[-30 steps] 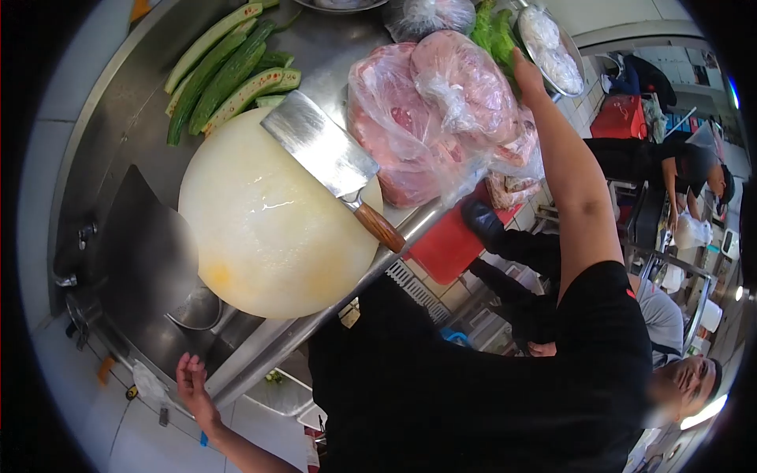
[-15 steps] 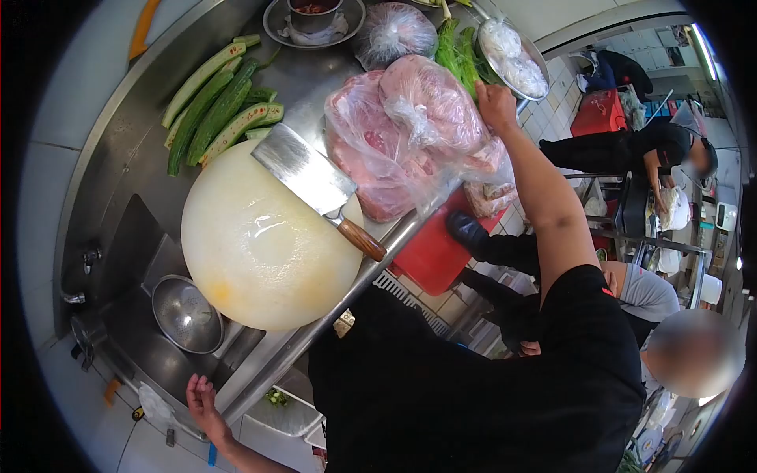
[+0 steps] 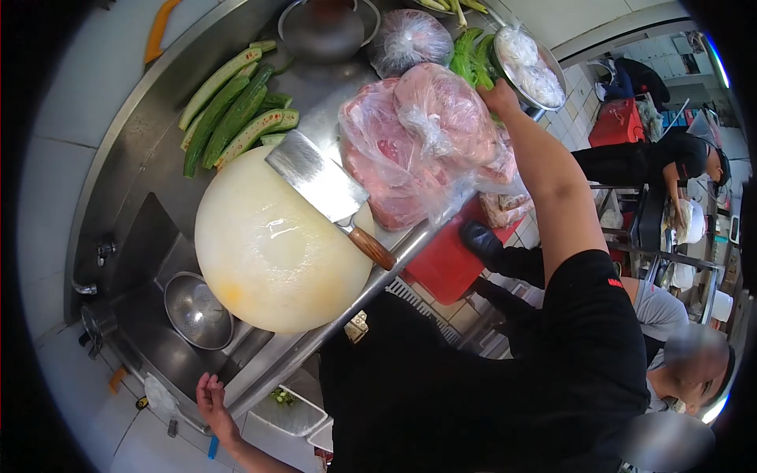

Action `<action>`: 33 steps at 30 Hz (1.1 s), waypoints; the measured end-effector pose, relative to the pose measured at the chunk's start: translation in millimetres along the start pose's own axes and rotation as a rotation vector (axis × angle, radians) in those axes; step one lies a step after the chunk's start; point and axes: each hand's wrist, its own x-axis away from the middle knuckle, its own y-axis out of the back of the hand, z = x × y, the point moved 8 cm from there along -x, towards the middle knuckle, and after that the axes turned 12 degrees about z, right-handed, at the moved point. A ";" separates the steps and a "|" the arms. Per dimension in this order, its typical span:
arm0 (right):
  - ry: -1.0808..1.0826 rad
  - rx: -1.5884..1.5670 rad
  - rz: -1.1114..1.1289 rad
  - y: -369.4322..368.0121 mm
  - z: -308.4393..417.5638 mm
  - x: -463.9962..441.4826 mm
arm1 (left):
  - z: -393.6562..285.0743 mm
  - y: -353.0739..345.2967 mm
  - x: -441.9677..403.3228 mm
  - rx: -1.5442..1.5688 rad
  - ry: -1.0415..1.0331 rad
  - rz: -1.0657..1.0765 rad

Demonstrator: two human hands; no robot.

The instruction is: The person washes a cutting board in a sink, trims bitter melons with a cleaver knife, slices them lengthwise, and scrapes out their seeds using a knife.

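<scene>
My right hand [image 3: 498, 98] is at the lower end of some green vegetables [image 3: 471, 60], its fingers closed round them and partly hidden, beside the rim of a metal dish of white bagged items [image 3: 530, 69]. My left hand [image 3: 213, 396] hangs over the sink's near edge, fingers loosely spread and empty. A cleaver [image 3: 319, 180] lies on the round white chopping block [image 3: 272, 260], its wooden handle toward the counter edge. Bagged pink meat [image 3: 418, 138] rests right of the block. Long cut green gourds [image 3: 233, 114] lie above it.
A metal bowl [image 3: 197, 311] sits in the sink [image 3: 150, 331]. Another bowl [image 3: 323, 35] and a wrapped dark bundle [image 3: 412, 41] are at the top. Beyond the raised counter edge [image 3: 410, 248] are a red box [image 3: 441, 264] and several people.
The view has shifted, bringing the sink bowl and upper bowl more fully into sight. My right hand stays by the greens, which have bent at their upper end. My left hand remains by the sink.
</scene>
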 end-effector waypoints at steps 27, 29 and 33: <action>0.602 -1.317 -0.823 116.3 -24.4 296.4 | -142.9 -124.9 -4.6 -0.225 -0.451 0.265; 0.597 -1.553 -0.706 96.3 -18.8 317.0 | -138.8 -118.4 -8.0 -0.226 -0.470 0.288; 0.766 -1.640 -0.317 26.9 46.9 373.5 | -138.7 -103.4 -9.1 -0.195 -0.583 0.304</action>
